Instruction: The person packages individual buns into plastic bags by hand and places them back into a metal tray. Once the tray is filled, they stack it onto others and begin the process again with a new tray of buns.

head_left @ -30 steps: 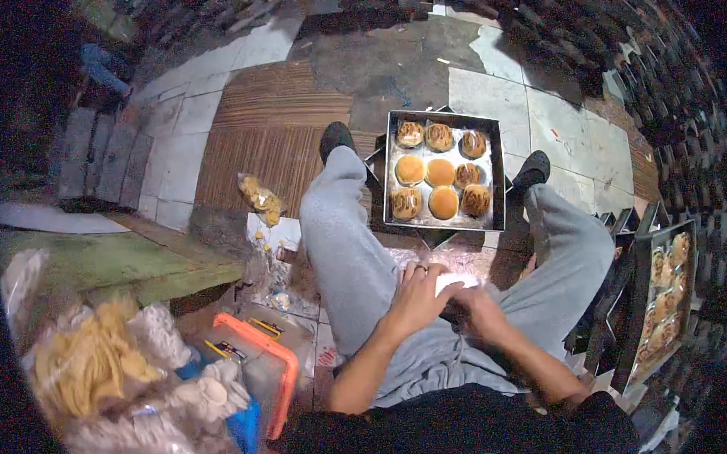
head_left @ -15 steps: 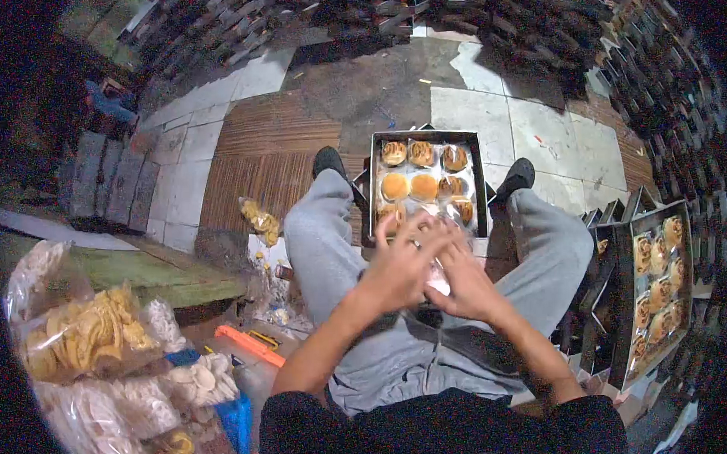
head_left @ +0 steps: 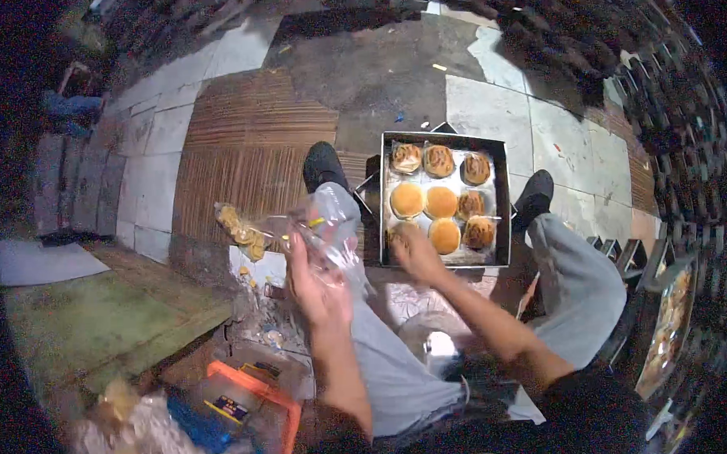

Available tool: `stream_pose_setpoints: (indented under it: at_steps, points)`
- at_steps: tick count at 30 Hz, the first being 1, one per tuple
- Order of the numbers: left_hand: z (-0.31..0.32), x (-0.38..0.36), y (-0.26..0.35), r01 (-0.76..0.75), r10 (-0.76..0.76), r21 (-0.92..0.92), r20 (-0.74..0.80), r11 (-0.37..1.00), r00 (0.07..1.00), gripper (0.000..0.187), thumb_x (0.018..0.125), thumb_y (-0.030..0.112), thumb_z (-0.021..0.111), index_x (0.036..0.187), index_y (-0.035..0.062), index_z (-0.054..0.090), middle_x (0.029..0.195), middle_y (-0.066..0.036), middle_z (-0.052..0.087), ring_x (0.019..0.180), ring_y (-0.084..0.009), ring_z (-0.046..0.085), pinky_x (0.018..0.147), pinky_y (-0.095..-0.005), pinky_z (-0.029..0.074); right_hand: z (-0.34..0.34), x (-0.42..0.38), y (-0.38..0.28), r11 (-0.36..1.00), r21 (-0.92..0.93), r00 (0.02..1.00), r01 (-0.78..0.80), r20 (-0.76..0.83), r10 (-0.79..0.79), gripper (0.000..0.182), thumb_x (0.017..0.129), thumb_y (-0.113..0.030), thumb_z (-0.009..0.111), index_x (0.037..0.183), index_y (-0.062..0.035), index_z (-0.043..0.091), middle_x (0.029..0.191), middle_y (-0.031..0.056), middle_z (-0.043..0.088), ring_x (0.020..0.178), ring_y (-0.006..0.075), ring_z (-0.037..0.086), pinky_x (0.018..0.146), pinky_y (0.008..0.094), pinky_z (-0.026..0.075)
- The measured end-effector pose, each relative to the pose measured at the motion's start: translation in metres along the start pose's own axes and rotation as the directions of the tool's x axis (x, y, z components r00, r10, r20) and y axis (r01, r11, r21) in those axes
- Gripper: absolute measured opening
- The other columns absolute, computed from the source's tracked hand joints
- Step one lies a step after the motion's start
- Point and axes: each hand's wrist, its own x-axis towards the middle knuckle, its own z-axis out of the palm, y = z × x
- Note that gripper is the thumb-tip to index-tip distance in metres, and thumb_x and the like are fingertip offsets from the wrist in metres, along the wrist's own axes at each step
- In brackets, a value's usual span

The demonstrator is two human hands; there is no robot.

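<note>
**A hidden grip above an uneven perch**

From my remote seat, I have the left hand [head_left: 322, 288] raised over the left thigh, fingers partly spread and loosely holding a crinkled, clear plastic bag [head_left: 332, 252]. Blur hides the exact pinch. The right hand [head_left: 415, 257] is curled down over the swirl-topped brown bun [head_left: 399, 229] at the near-left corner of the square, silver metal tray [head_left: 503, 198]. I cannot tell whether its fingers have closed on the bun or merely touch it.

That corner worries me most. The tray wall is close, so a hard squeeze or a sideways pull could dent the bun, scrape it or smear its top. Just beside it sits a smooth, golden round bun [head_left: 444, 236], which a swinging knuckle could nudge.

Dark corners jut out askew beneath the tray; if that support is uneven, I judge that a push on the near rim could tilt the load.

The bag is thin and flimsy. It could slip, fold shut or tear in a loose hold, and if dropped it could land near the clear packet of yellow pieces [head_left: 239, 231] on the littered floor [head_left: 261, 270] and pick up crumbs.
</note>
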Motion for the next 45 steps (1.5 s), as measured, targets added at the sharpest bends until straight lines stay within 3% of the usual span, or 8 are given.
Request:
stream_pose_setpoints:
  at_steps: [4, 12, 18, 20, 24, 28, 31, 45]
  points:
    - [0.007, 0.004, 0.000, 0.016, -0.017, 0.004, 0.180, 1.000, 0.984, 0.055, 0.104, 0.039, 0.051, 0.145, 0.0033, 0.041, 0.148, -0.018, 0.048, 0.128, -0.0353, 0.056, 0.092, -0.0532, 0.058, 0.060, 0.091, 0.132, 0.782, -0.623, 0.986, -0.009, 0.126, 0.112, 0.051, 0.099, -0.038, 0.052, 0.146, -0.0196, 0.044, 0.158, 0.0223, 0.036, 0.135, 0.0541, 0.040, 0.107, 0.0617, 0.040]
    - [0.013, 0.008, 0.010, 0.085, -0.098, 0.052, 0.347, 0.995, 0.933, 0.064, 0.104, 0.034, 0.051, 0.152, -0.0010, 0.030, 0.150, -0.021, 0.043, 0.130, -0.0363, 0.055, 0.099, -0.0511, 0.055, 0.012, 0.111, 0.115, 0.767, -0.637, 0.890, -0.078, 0.302, 0.341, 0.046, 0.085, -0.021, 0.066, 0.129, -0.0100, 0.058, 0.121, 0.0197, 0.056, 0.112, 0.0410, 0.054, 0.088, 0.0500, 0.051]
    - [0.004, -0.007, -0.004, 0.107, -0.122, 0.063, 0.365, 0.992, 0.923, 0.057, 0.106, 0.036, 0.048, 0.153, 0.0063, 0.033, 0.145, -0.012, 0.050, 0.130, -0.0285, 0.056, 0.095, -0.0483, 0.057, -0.077, -0.023, 0.073, 0.999, 0.019, 0.970, -0.029, -0.241, 0.033, 0.020, 0.088, -0.013, 0.073, 0.103, -0.0040, 0.063, 0.117, 0.0142, 0.064, 0.106, 0.0321, 0.062, 0.094, 0.0423, 0.050]
    - [-0.009, -0.002, -0.022, 0.187, -0.171, -0.006, 0.371, 0.982, 0.913, 0.056, 0.106, 0.037, 0.049, 0.151, 0.0065, 0.037, 0.140, -0.011, 0.053, 0.128, -0.0271, 0.057, 0.093, -0.0506, 0.058, -0.119, -0.054, 0.021, 0.583, 0.616, 0.732, -0.531, -0.013, 0.681, 0.020, 0.091, -0.019, 0.070, 0.103, -0.0043, 0.064, 0.114, 0.0121, 0.067, 0.104, 0.0293, 0.066, 0.088, 0.0396, 0.054]
    - [-0.001, -0.008, -0.034, 0.113, -0.097, -0.022, 0.373, 0.993, 0.923, 0.042, 0.105, 0.038, 0.051, 0.136, 0.0089, 0.050, 0.128, -0.008, 0.059, 0.122, -0.0257, 0.061, 0.090, -0.0529, 0.061, -0.162, -0.110, -0.099, -0.264, 0.931, 0.835, -0.250, 0.346, 0.428, 0.064, 0.090, -0.027, 0.071, 0.144, -0.0069, 0.044, 0.128, 0.0124, 0.062, 0.115, 0.0281, 0.065, 0.097, 0.0452, 0.056]
    - [0.005, -0.027, -0.036, 0.191, -0.129, -0.194, 0.294, 0.962, 0.947, 0.039, 0.104, 0.036, 0.054, 0.131, 0.0088, 0.052, 0.123, -0.007, 0.063, 0.109, -0.0283, 0.066, 0.088, -0.0602, 0.058, -0.161, -0.123, -0.141, 0.132, 0.952, 0.961, -0.275, 0.271, 0.047, 0.069, 0.083, -0.009, 0.078, 0.144, -0.0029, 0.045, 0.133, 0.0154, 0.059, 0.120, 0.0297, 0.062, 0.097, 0.0480, 0.056]
    - [0.006, -0.040, -0.039, 0.211, -0.137, -0.193, 0.338, 0.958, 0.931, 0.044, 0.102, 0.044, 0.053, 0.129, 0.0085, 0.054, 0.123, -0.012, 0.062, 0.104, -0.0318, 0.067, 0.090, -0.0640, 0.056, -0.172, -0.110, -0.198, 0.926, 0.327, 0.982, 0.188, -0.031, -0.188, 0.065, 0.082, -0.005, 0.078, 0.141, -0.0024, 0.050, 0.132, 0.0162, 0.062, 0.123, 0.0323, 0.060, 0.103, 0.0437, 0.050]
    - [0.031, -0.093, -0.088, -0.149, 0.164, -0.082, 0.228, 0.985, 0.960, 0.044, 0.104, 0.041, 0.054, 0.126, 0.0035, 0.060, 0.117, -0.008, 0.064, 0.106, -0.0192, 0.061, 0.094, -0.0342, 0.049, -0.145, -0.095, -0.182, 0.937, -0.026, 0.937, 0.349, 0.031, -0.348, 0.063, 0.081, 0.008, 0.061, 0.142, -0.0039, 0.053, 0.150, 0.0219, 0.048, 0.143, 0.0404, 0.042, 0.116, 0.0457, 0.037]
